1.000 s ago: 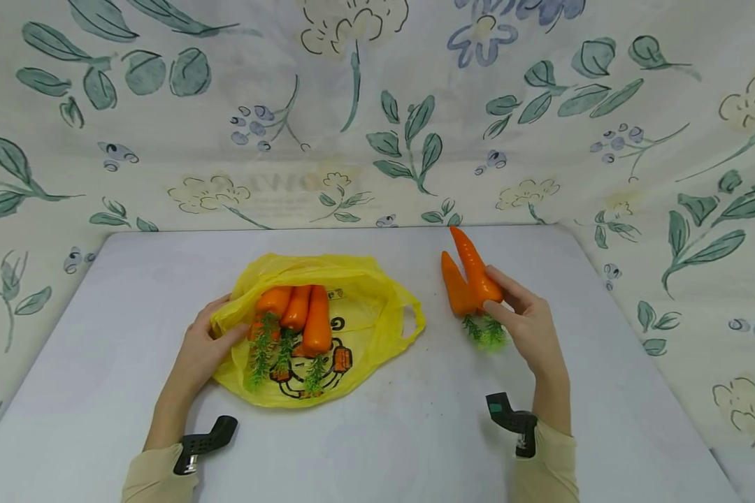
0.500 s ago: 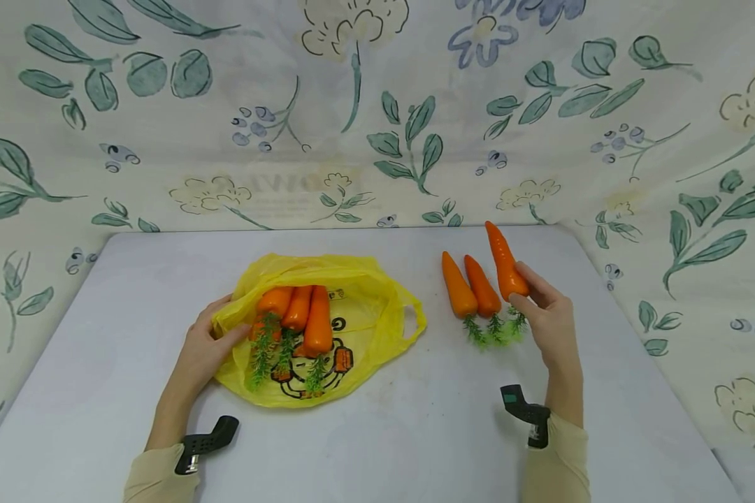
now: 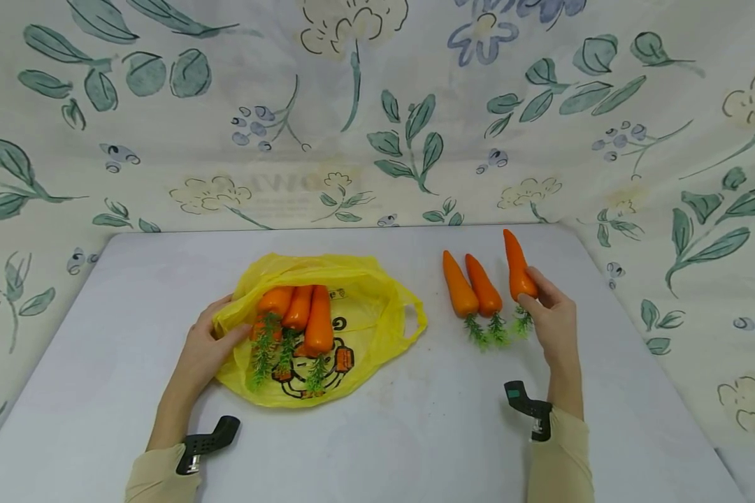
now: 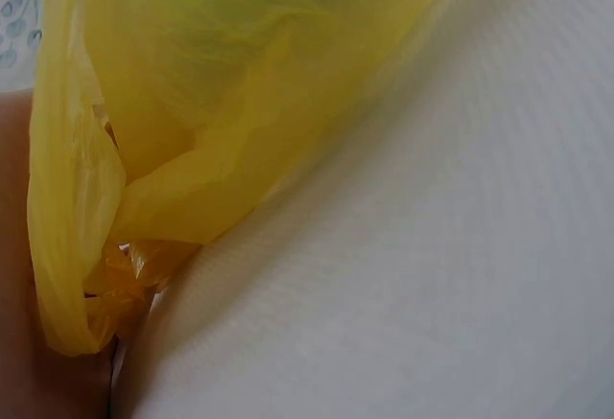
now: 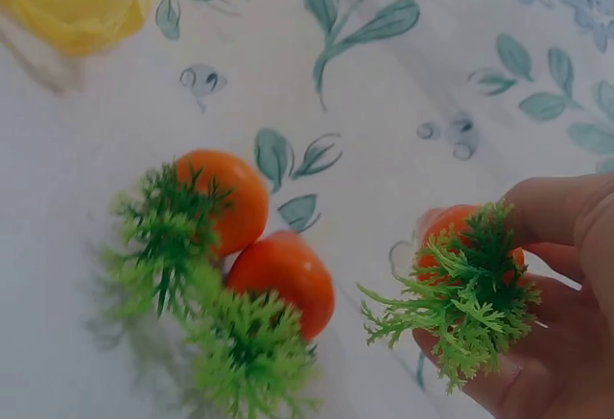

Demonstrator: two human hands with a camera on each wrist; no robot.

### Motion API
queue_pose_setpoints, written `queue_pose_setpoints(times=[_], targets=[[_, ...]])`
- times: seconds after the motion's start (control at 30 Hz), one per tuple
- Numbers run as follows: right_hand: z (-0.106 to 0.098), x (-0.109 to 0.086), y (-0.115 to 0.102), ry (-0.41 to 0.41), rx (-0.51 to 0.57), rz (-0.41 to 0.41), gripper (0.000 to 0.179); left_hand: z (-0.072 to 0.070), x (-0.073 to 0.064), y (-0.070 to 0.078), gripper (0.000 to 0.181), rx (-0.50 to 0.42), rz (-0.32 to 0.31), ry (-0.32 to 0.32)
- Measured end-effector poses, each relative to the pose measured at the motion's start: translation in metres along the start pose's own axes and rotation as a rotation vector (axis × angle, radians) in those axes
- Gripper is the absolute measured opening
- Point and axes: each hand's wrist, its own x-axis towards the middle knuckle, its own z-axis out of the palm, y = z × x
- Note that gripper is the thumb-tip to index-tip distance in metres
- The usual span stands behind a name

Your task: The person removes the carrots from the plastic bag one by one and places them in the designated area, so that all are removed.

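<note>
A: White table [image 3: 403,447], one. Yellow bag [image 3: 371,349], left of centre, one; left hand [image 3: 206,344] gripping its edge.
B: Smaller?
A: Carrot [image 3: 517,264], right of frame, pinched in the right hand [image 3: 552,316]'s fingers; careless release could roll it into neighbouring carrots [image 3: 459,292].

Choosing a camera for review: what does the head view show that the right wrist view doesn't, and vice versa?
Only head: the left hand gripping the bag, both sleeves and the black wrist devices.
Only right wrist: no new object, but the leafy ends of three carrots seen end-on.
Both: these carrots, one held by the right hand, the bag (cut off in the wrist view), and the patterned cloth.
</note>
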Motion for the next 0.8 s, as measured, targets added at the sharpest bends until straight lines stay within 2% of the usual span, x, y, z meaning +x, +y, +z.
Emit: queue_pose_setpoints(times=[0.17, 0.53, 0.8], targets=[[-0.002, 0.005, 0.014, 0.002, -0.045, 0.043, 0.053, 0.000, -0.001, 0.001, 0.068, 0.001, 0.007, 0.003], [-0.001, 0.014, 0.035, -0.033, -0.171, 0.016, 0.052, -0.001, 0.001, 0.001, 0.068, 0.006, 0.003, -0.005], [0.003, 0.016, 0.039, -0.106, -0.204, 0.001, 0.049, -0.001, 0.001, 0.000, 0.068, 0.012, -0.006, -0.001]])
